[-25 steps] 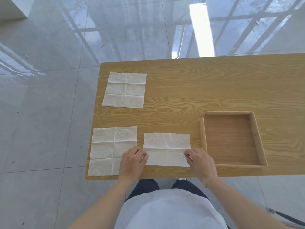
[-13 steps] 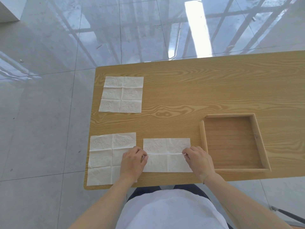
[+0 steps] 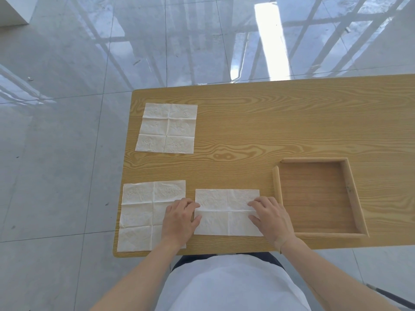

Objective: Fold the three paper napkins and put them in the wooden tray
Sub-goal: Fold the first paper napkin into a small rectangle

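Observation:
Three white paper napkins lie on the wooden table. The far-left napkin lies flat and unfolded. So does the near-left napkin, with my left wrist across its right side. The middle napkin is partly folded, and a flap edge runs across its middle. My left hand grips that edge at the napkin's left end, fingers above it and thumb below. At the right end, my right hand holds it the same way. The wooden tray stands empty just right of my right hand.
The table's near edge runs just below the napkins, and its left edge lies beside the two left napkins. Glossy grey floor tiles surround the table. A dark rod shows at the bottom right.
Both hands have kept hold of the middle napkin's flap edge, and their fingers now reach further over its far half. The view has shifted a little, so everything sits lower in it.

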Demonstrator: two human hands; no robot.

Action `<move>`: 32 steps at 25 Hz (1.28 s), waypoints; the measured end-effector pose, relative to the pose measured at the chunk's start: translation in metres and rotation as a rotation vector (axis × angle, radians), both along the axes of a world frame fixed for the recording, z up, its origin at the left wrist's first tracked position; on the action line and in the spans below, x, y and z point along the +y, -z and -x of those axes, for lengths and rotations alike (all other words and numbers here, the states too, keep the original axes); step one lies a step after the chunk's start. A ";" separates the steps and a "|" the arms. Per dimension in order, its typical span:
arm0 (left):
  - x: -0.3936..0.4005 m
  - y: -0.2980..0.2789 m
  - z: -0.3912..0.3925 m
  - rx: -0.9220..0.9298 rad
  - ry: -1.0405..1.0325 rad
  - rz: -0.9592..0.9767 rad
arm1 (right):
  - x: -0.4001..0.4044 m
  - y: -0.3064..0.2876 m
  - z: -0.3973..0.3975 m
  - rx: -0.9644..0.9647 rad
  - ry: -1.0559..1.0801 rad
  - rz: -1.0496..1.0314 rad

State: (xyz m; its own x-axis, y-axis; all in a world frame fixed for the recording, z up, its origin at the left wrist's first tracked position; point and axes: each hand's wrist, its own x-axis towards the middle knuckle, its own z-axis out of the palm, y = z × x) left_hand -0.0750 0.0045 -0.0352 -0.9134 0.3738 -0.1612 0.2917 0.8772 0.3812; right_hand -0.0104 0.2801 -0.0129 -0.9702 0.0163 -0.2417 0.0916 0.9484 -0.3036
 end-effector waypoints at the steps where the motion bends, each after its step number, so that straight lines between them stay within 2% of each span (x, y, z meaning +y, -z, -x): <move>1: 0.001 -0.001 0.000 -0.012 0.035 0.011 | 0.001 0.001 -0.001 -0.028 -0.023 -0.010; 6: 0.016 -0.006 0.005 -0.063 0.177 0.125 | 0.001 0.005 -0.001 -0.108 -0.116 -0.055; 13: 0.022 -0.007 0.008 -0.019 0.207 0.183 | -0.004 0.006 0.007 -0.116 -0.126 -0.090; 26: 0.028 -0.018 0.005 0.015 0.132 0.033 | 0.001 0.002 0.007 -0.125 -0.047 0.029; 32: 0.029 -0.031 0.014 0.100 0.137 -0.070 | 0.013 -0.018 0.016 0.024 -0.026 0.052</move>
State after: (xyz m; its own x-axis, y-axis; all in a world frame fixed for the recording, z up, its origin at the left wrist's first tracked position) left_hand -0.0890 0.0335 -0.0042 -0.8634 0.5027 -0.0417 0.4458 0.7991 0.4033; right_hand -0.0261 0.2932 0.0051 -0.9758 -0.0207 -0.2179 0.0593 0.9333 -0.3542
